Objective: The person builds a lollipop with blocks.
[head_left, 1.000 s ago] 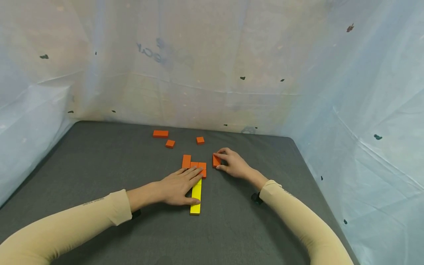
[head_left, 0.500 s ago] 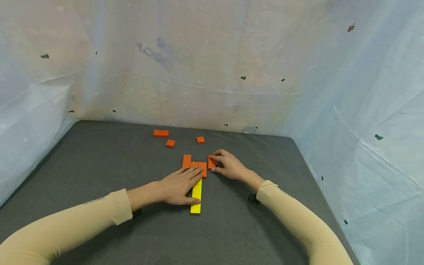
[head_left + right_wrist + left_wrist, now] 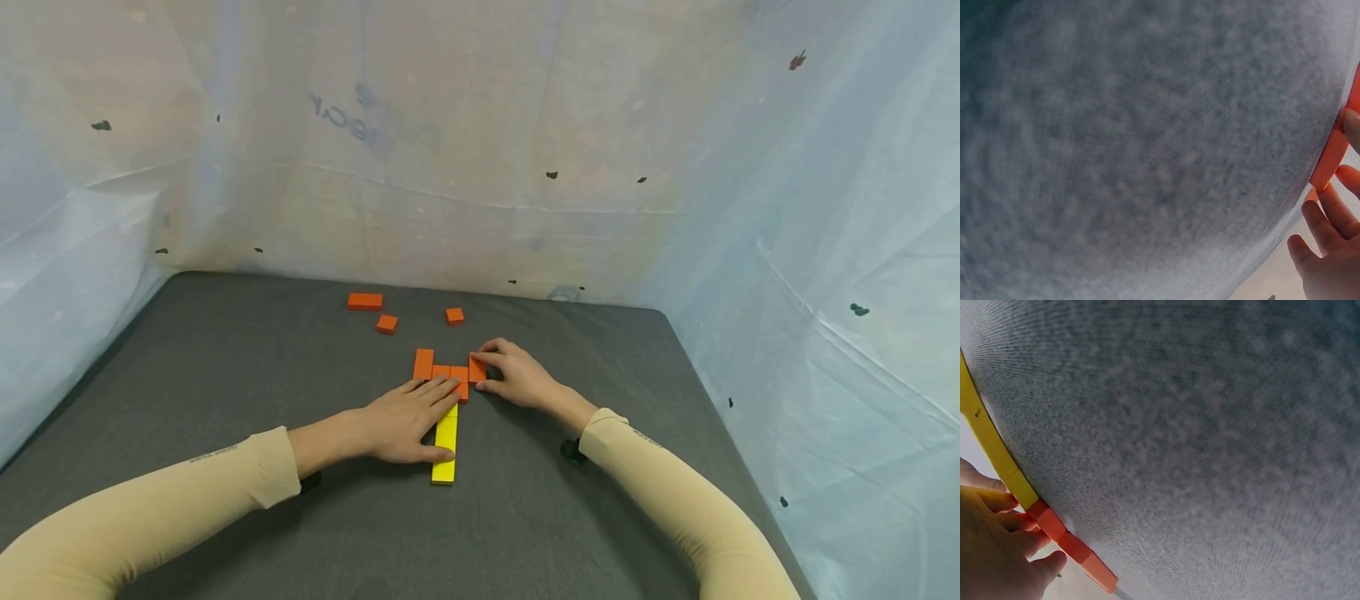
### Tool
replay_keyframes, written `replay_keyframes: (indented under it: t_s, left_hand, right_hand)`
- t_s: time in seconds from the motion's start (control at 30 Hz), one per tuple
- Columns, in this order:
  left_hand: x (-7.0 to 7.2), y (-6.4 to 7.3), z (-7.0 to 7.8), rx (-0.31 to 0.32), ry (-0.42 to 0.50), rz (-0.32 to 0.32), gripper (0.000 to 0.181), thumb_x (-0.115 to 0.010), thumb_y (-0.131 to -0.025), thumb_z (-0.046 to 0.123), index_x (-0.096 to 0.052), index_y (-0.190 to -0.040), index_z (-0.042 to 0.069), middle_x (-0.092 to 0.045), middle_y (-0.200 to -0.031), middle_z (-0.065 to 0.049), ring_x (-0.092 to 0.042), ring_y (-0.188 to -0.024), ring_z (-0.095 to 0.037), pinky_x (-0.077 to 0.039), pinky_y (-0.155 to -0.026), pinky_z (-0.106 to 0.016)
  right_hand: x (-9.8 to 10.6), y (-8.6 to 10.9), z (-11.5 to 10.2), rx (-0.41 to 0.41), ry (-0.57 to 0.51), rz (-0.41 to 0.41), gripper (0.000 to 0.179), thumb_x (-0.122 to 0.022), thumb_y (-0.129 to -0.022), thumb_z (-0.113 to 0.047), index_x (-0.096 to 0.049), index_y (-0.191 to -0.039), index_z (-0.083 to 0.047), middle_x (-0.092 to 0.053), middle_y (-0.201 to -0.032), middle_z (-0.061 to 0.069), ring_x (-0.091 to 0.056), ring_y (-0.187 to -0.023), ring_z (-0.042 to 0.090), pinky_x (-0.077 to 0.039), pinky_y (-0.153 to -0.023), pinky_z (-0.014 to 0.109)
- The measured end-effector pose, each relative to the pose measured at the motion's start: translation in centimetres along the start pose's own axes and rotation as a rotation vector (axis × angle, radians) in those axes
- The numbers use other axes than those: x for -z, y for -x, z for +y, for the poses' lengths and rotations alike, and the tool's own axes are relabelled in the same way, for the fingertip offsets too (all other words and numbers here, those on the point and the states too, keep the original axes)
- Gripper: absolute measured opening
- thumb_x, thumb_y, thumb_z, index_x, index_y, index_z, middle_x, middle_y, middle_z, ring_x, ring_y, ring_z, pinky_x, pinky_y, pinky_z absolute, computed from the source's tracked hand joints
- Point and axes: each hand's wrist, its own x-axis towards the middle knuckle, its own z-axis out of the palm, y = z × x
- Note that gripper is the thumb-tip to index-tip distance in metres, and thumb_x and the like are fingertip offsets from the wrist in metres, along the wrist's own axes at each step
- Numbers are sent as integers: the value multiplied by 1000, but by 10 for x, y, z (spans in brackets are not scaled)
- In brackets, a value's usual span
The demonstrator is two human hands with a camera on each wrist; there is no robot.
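Note:
My left hand (image 3: 405, 422) lies with straight, spread fingers over a flat arrangement of blocks. Its fingertips rest on the orange blocks (image 3: 459, 373) in the middle, and its thumb touches the yellow strip (image 3: 444, 467) below them. Part of the arrangement is hidden under the palm and fingers. An oblong orange block (image 3: 423, 364) stands out at the arrangement's upper left. At the upper right, my right hand (image 3: 525, 377) pinches another oblong orange block (image 3: 477, 369) between thumb and fingers, its left side right against the middle blocks. The right wrist view shows this orange block (image 3: 1332, 157) at the fingers.
Beyond the arrangement lie a loose oblong orange block (image 3: 365, 302) and two small orange ones, one to the left (image 3: 387, 324) and one to the right (image 3: 454, 317). Everything rests on a dark grey cloth-covered table (image 3: 247, 358). Pale plastic sheeting (image 3: 465, 150) surrounds its back and sides.
My right hand has slid the orange block leftward, from a gap away to right beside the middle blocks. My left hand has stayed in place on the arrangement.

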Motion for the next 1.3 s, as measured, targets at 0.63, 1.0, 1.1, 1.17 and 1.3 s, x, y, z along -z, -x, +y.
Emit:
replay_keyframes:
  t_s: [0.63,1.0,1.1,1.17,1.3]
  left_hand:
    - [-1,-1,2,25,-3,-7,99,-46,-97,77,-24,-167,10,-16,-174,-8,-14,-160,-27,-19,-127,-53]
    - [0,0,1,22,-3,-5,99,-46,-97,77,-24,-167,10,-16,-174,-8,-14,-160,-28,-18,-127,-54]
    - [0,-1,1,17,-4,1,98,-47,-97,76,-25,-166,10,-18,-173,-9,-15,-160,-29,-20,-126,-55]
    - [0,-1,1,17,-4,1,98,-47,-97,76,-25,-166,9,-18,-173,-9,-15,-160,-29,-20,-126,-55]
    - [-1,-1,1,22,-5,-2,99,-46,-97,77,-24,-166,10,-17,-174,-9,-14,-160,-28,-19,-127,-54]
  right_hand:
    - [1,0,-3,13,4,-1,60,-75,-98,-32,-56,-151,-10,-53,-145,14,-55,-129,30,-47,-109,47]
    - [6,-2,1,1,-58,30,56,-73,-99,-33,-59,-148,-8,-52,-147,15,-52,-133,33,-46,-110,51]
    - [12,-9,6,2,-104,78,52,-70,-102,-29,-59,-147,-5,-52,-147,16,-52,-135,34,-45,-111,52]
    - [16,-16,9,-3,-131,109,51,-69,-103,-26,-58,-147,-4,-52,-148,17,-52,-135,36,-45,-111,53]
    - [21,-35,14,-32,-171,145,48,-68,-103,-23,-59,-146,-3,-53,-148,17,-52,-136,35,-45,-112,53]
